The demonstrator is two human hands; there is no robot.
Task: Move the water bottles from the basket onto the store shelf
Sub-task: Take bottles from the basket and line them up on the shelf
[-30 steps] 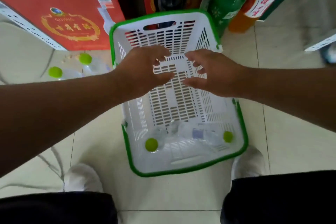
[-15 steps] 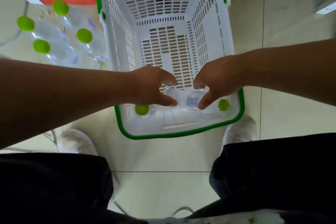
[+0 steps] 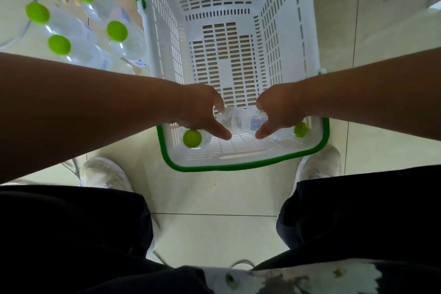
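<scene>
Head view: both hands [image 3: 202, 112] [image 3: 278, 112] grip basket [image 3: 238, 166] bottles [image 3: 241, 119]; labels unreadable.

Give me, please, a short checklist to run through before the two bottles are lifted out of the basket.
1. Left hand around its bottle: cannot tell, fingers curl over it but the grip is hidden.
2. Right hand around its bottle: cannot tell, same reason.
3. Caps on both bottles: ok, both green caps show.
4. Way up out of the basket: ok, nothing over the hands.
5. Basket standing flat on the floor: ok.
6. Room beside the placed bottles to the left: cannot tell.
</scene>
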